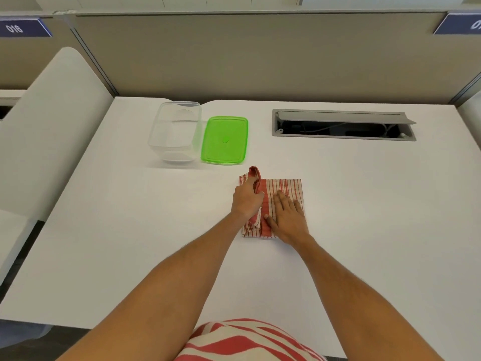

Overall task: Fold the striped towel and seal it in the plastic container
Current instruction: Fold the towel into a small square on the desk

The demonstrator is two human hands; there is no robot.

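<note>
Red-and-cream striped cloth towel [283, 188] lies mid-desk, part folded. My left hand [246, 200] curls round its raised left flap; right hand [287, 217] presses flat, fingers straight. I'd carry the flap over squarely, matching edges. Clear rectangular plastic container [175, 131] and green plastic lid [225, 140] sit well beyond; white desk [130, 243] bare around.

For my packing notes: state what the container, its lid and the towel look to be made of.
Container: clear, glossy, apparently rigid plastic; the desk shows through its walls.
Lid: translucent bright green plastic, smooth, with a moulded rim.
Striped towel: soft woven cloth, likely cotton, matte; it bunches where the left hand grips it and lies flat under the right hand.
</note>
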